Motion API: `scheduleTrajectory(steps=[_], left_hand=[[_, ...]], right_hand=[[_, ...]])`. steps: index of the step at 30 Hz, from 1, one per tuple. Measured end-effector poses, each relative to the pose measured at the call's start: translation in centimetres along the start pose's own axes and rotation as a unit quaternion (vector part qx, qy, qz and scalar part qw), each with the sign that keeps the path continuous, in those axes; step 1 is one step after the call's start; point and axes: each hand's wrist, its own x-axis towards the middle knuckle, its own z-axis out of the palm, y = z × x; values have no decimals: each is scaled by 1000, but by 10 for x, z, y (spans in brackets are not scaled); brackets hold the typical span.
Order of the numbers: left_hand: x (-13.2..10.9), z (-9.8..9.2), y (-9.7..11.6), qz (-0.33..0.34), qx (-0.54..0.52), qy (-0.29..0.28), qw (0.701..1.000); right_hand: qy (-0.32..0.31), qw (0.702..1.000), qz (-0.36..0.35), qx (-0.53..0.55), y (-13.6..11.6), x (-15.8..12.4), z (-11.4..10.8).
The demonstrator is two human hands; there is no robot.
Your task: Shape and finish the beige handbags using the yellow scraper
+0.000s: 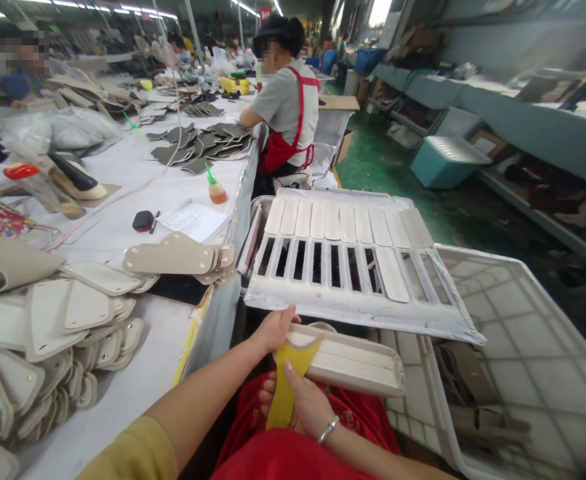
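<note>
My left hand (277, 329) is closed on the left end of a long cream padded piece (357, 363), low in front of my red apron. My right hand (307, 403), a silver bangle on its wrist, wraps around a flat yellow strip (297, 360). The strip's wide, concave upper end lies against the left part of the padded piece, close to my left fingers. Just beyond both hands is a white slotted rack (317, 293). A row of cream strips (333, 221) lies along its far side, and one more strip (391, 273) sits nearer.
Left, a white-covered table bears piled cream pieces (73, 307), paper (193, 220), a glue bottle (217, 185) and grey pieces (203, 143). A white crate (533, 333) stands at right. Ahead sits a co-worker (293, 107); a teal bin (447, 163) is on the floor.
</note>
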Motion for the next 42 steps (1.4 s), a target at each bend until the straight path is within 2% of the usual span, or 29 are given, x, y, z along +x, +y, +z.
scheduleTrajectory(steps=[4, 8, 10, 12, 14, 15, 17, 19, 20, 22, 24, 25, 28, 30, 32, 34, 36, 38, 40, 42], left_hand=[[2, 2, 7, 16, 107, -15, 994], [3, 16, 17, 3, 180, 11, 984], [2, 21, 20, 4, 176, 23, 984], [-1, 19, 17, 11, 96, 17, 995], [-7, 10, 6, 6, -47, 19, 999], [-11, 5, -2, -6, -137, 32, 990], [-21, -6, -19, -43, -295, 71, 952], [-35, -12, -34, -75, -407, 92, 906], [-41, -14, -39, -83, -427, 91, 896], [-51, -12, -42, -85, -443, 76, 889], [-56, -7, -37, -74, -450, 64, 888], [-57, -4, -34, -67, -449, 60, 889], [-53, 3, -26, -63, -452, 59, 888], [-47, 3, -24, -79, -475, 57, 875], [-41, -3, -25, -93, -487, 62, 866], [-35, -15, -25, -84, -456, 58, 884], [-27, -29, -23, -44, -365, 12, 930], [-19, -40, -18, 5, -245, -74, 967], [-13, -45, -13, 35, -142, -127, 981], [-10, -43, -11, 34, -98, -122, 987]], right_hand=[[-30, 999, 2, 19, 2, 4, 0], [-10, 1000, -12, -5, -1, 1, -2], [-7, 1000, -16, -24, -3, -4, -7], [-20, 997, -26, -63, -7, -13, -17], [-36, 987, -65, -140, -16, -27, -30], [-38, 976, -91, -194, -24, -36, -38], [-41, 938, -129, -319, -50, -57, -50], [-76, 884, -90, -453, -85, -75, -57], [-108, 844, -86, -518, -106, -80, -57], [-101, 731, -135, -661, -145, -82, -51], [-56, 620, -134, -771, -177, -70, -38], [-39, 576, -123, -807, -188, -61, -30], [-5, 446, -108, -888, -203, -25, -4], [-11, 339, -136, -931, -203, -1, 10], [-55, 238, -173, -954, -203, 18, 20], [-116, 160, -199, -960, -205, 32, 30], [-180, 93, -232, -951, -209, 43, 40], [-236, 46, -260, -935, -213, 52, 51], [-262, 29, -282, -922, -215, 61, 60], [-255, 36, -309, -916, -213, 69, 65]])
